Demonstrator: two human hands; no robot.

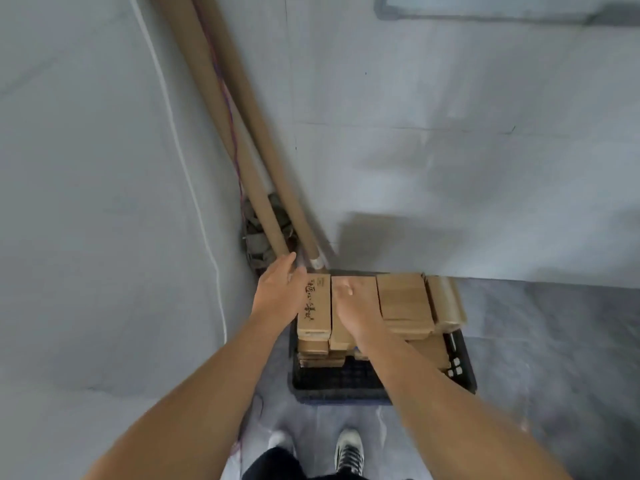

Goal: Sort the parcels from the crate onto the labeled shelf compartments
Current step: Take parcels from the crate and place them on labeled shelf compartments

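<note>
I am standing over the crate (381, 398), which sits on the floor just in front of my shoes (349, 452), and it is still well loaded. Brown cardboard parcels (403, 299) are stacked several deep against its far wall and rise above the rim. Only the near strip of its mesh floor lies bare.

My left hand (277, 296) is at the far left corner of the crate. Its fingers are stretched out fairly straight alongside the printed parcel (316, 306), the leftmost one on top, and the thumb is by the parcel's far edge. It touches or nearly touches the parcel but has not closed on it. My right hand (353, 313) lies over the plain parcel (367, 289) just right of the printed one. I see only the back of the hand, and blurred, so I cannot tell whether its fingers have hold of anything.

No shelf or label is in view, so I cannot say how many parcels are already sorted. Going by the bare strip, I judge some are gone, but most of the work is left: each remaining parcel has still to be lifted out, read and carried over. Two cardboard tubes (242, 109) lean in the corner just behind the crate, close to my left hand.
</note>
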